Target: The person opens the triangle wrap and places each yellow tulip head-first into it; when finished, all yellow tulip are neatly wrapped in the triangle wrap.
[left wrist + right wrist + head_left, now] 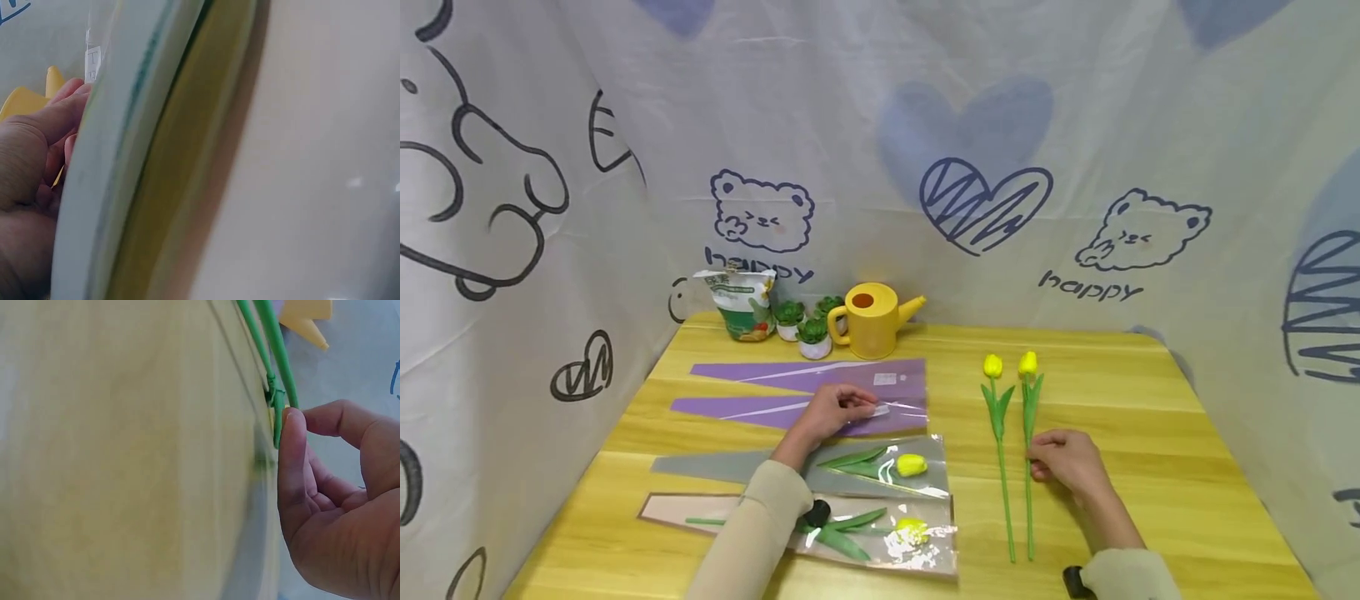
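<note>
1. The right tulip (1030, 408), yellow-headed, lies on the bare wood right of the sleeves; the right hand (1070, 462) pinches its stem.
2. The right wrist view shows what the head view hides: the stem caught between thumb and index fingertip, with a green strand bearing a knobbly joint just beside it.
3. The left tulip (999, 425) lies near it, roughly parallel.
4. The left hand (835, 410) is over the lower purple sleeve (775, 410), fingers bent beside a white label; blurred film blocks the left wrist view, so whether they pinch anything cannot be told.
5. That view does show printing on a label by the fingers.
6. The upper purple sleeve (850, 377) lies just behind.
7. Only the head view shows whole the grey sleeve (722, 468) and pink-edged sleeve (677, 507), each with a tulip inside.
8. Farther back stand a yellow watering can (872, 325), three potted succulents (814, 333) and a green-and-white bag (745, 304).
</note>
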Demonstrator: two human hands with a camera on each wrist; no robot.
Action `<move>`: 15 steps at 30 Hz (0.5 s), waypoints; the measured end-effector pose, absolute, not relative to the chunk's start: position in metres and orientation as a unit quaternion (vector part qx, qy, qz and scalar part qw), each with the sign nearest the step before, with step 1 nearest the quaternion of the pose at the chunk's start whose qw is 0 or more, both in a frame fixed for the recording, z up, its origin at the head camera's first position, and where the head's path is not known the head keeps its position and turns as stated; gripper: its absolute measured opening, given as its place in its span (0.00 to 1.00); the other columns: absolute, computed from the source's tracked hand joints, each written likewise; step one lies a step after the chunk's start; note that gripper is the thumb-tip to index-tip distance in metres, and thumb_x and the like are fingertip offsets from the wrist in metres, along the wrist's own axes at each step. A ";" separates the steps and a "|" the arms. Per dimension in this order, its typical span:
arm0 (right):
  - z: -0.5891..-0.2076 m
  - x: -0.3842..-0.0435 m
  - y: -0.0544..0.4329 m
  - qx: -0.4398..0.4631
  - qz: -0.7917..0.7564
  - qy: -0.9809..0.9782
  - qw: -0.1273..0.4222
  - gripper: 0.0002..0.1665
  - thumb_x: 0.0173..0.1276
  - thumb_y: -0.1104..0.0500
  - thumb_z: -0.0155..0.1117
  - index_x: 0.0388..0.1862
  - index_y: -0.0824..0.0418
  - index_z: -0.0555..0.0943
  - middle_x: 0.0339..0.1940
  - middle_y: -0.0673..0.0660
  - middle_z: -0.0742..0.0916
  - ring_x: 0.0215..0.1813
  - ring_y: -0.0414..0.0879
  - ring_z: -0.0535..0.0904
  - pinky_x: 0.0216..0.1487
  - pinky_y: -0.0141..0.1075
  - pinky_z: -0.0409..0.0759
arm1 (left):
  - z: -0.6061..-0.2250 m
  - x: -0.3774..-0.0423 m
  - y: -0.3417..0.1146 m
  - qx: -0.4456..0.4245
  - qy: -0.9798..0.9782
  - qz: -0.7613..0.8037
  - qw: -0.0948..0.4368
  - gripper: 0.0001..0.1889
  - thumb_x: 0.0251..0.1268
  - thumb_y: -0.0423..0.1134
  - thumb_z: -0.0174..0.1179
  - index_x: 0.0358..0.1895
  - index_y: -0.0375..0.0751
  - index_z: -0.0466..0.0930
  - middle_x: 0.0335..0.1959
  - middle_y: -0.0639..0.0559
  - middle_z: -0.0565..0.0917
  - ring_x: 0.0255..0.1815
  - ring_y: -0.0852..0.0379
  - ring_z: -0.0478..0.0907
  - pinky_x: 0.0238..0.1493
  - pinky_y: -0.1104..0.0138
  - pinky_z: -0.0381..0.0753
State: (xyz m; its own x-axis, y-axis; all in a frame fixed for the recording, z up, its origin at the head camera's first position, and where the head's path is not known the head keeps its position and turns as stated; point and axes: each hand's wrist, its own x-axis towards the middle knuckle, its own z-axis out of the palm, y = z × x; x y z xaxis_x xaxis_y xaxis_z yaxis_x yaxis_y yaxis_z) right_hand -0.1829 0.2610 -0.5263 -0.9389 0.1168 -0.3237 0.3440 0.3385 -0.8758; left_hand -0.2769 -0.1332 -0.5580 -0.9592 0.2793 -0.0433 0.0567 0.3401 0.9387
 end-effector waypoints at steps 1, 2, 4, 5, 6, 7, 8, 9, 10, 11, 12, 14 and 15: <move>-0.525 -0.182 0.261 0.146 -0.558 0.811 0.098 0.18 0.71 0.66 0.65 0.54 0.77 0.80 0.34 0.62 0.88 0.29 0.45 0.86 0.32 0.36 0.87 | -0.558 -0.277 -0.132 0.106 0.812 0.565 0.099 0.10 0.64 0.36 0.73 0.47 0.38 0.91 0.37 0.46 0.90 0.31 0.61 0.76 0.32 0.72 0.73; -0.524 -0.181 0.261 0.148 -0.557 0.812 0.094 0.18 0.71 0.66 0.64 0.54 0.77 0.80 0.35 0.62 0.88 0.29 0.45 0.86 0.33 0.37 0.87 | -0.558 -0.276 -0.132 0.110 0.811 0.567 0.098 0.11 0.64 0.36 0.73 0.47 0.37 0.90 0.38 0.44 0.90 0.31 0.61 0.76 0.31 0.72 0.73; -0.521 -0.180 0.261 0.153 -0.557 0.811 0.089 0.18 0.71 0.65 0.64 0.55 0.76 0.80 0.37 0.62 0.88 0.30 0.45 0.86 0.34 0.37 0.87 | -0.559 -0.275 -0.131 0.112 0.810 0.567 0.098 0.11 0.64 0.36 0.73 0.47 0.36 0.90 0.38 0.42 0.90 0.30 0.61 0.75 0.30 0.72 0.73; -0.520 -0.180 0.261 0.153 -0.557 0.812 0.084 0.19 0.70 0.65 0.63 0.55 0.76 0.80 0.38 0.62 0.88 0.30 0.45 0.86 0.34 0.37 0.88 | -0.558 -0.275 -0.131 0.113 0.810 0.567 0.097 0.11 0.64 0.36 0.73 0.47 0.36 0.90 0.38 0.42 0.90 0.30 0.61 0.75 0.30 0.72 0.72; -0.518 -0.180 0.260 0.151 -0.558 0.812 0.078 0.19 0.71 0.64 0.63 0.56 0.76 0.79 0.39 0.62 0.88 0.30 0.45 0.86 0.35 0.37 0.88 | -0.558 -0.275 -0.130 0.113 0.811 0.566 0.096 0.11 0.64 0.35 0.72 0.47 0.35 0.90 0.38 0.42 0.90 0.29 0.61 0.75 0.30 0.72 0.72; -0.516 -0.181 0.260 0.152 -0.559 0.812 0.071 0.20 0.71 0.64 0.63 0.57 0.76 0.79 0.40 0.62 0.88 0.31 0.45 0.86 0.35 0.37 0.88 | -0.558 -0.275 -0.131 0.113 0.811 0.566 0.095 0.11 0.64 0.35 0.72 0.47 0.35 0.90 0.39 0.40 0.90 0.29 0.61 0.75 0.30 0.72 0.72; -0.515 -0.181 0.259 0.152 -0.561 0.811 0.064 0.20 0.72 0.64 0.63 0.58 0.76 0.79 0.40 0.61 0.89 0.31 0.44 0.86 0.36 0.37 0.88 | -0.557 -0.275 -0.131 0.112 0.812 0.565 0.096 0.11 0.64 0.36 0.73 0.47 0.36 0.90 0.38 0.42 0.91 0.29 0.62 0.75 0.30 0.72 0.72; -0.513 -0.182 0.259 0.154 -0.563 0.810 0.055 0.20 0.73 0.63 0.63 0.58 0.75 0.79 0.40 0.60 0.89 0.32 0.44 0.86 0.36 0.36 0.88 | -0.557 -0.276 -0.131 0.111 0.813 0.563 0.096 0.11 0.64 0.36 0.73 0.47 0.37 0.91 0.38 0.43 0.91 0.29 0.62 0.75 0.30 0.72 0.72; -0.512 -0.183 0.259 0.156 -0.566 0.808 0.045 0.20 0.73 0.64 0.63 0.59 0.75 0.79 0.39 0.59 0.89 0.32 0.43 0.86 0.37 0.36 0.88 | -0.557 -0.276 -0.131 0.111 0.814 0.562 0.097 0.10 0.64 0.36 0.73 0.47 0.38 0.91 0.38 0.44 0.91 0.30 0.62 0.75 0.31 0.72 0.73; -0.511 -0.184 0.259 0.159 -0.569 0.806 0.034 0.20 0.74 0.64 0.63 0.59 0.75 0.79 0.39 0.58 0.89 0.32 0.42 0.86 0.37 0.35 0.88 | -0.557 -0.277 -0.132 0.110 0.814 0.561 0.098 0.10 0.64 0.36 0.73 0.47 0.38 0.91 0.38 0.45 0.91 0.30 0.62 0.76 0.31 0.72 0.73; -0.510 -0.185 0.259 0.162 -0.574 0.803 0.023 0.20 0.74 0.64 0.63 0.60 0.75 0.78 0.38 0.56 0.89 0.32 0.42 0.86 0.37 0.35 0.88 | -0.557 -0.277 -0.132 0.109 0.815 0.561 0.099 0.10 0.64 0.36 0.73 0.47 0.39 0.91 0.38 0.46 0.91 0.30 0.62 0.76 0.32 0.72 0.73; -0.508 -0.186 0.258 0.168 -0.586 0.793 0.004 0.20 0.74 0.65 0.62 0.60 0.75 0.78 0.36 0.53 0.88 0.32 0.40 0.86 0.39 0.35 0.89 | -0.558 -0.278 -0.133 0.107 0.816 0.559 0.101 0.10 0.65 0.37 0.73 0.47 0.39 0.91 0.38 0.47 0.91 0.30 0.62 0.76 0.32 0.71 0.73; -0.507 -0.187 0.258 0.169 -0.590 0.790 -0.004 0.20 0.74 0.66 0.62 0.60 0.75 0.78 0.35 0.52 0.88 0.32 0.40 0.86 0.40 0.35 0.89 | -0.559 -0.278 -0.133 0.106 0.816 0.559 0.102 0.10 0.65 0.37 0.73 0.47 0.39 0.91 0.38 0.48 0.91 0.30 0.62 0.76 0.32 0.71 0.73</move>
State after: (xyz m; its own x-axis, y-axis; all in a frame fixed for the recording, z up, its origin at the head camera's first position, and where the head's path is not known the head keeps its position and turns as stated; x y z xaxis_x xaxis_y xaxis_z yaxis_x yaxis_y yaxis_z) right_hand -0.1867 0.2583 -0.5072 -0.9429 0.2710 -0.1936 0.2626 0.2476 -0.9326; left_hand -0.2784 -0.1332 -0.5588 -0.9570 0.2861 -0.0477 0.0586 0.3520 0.9342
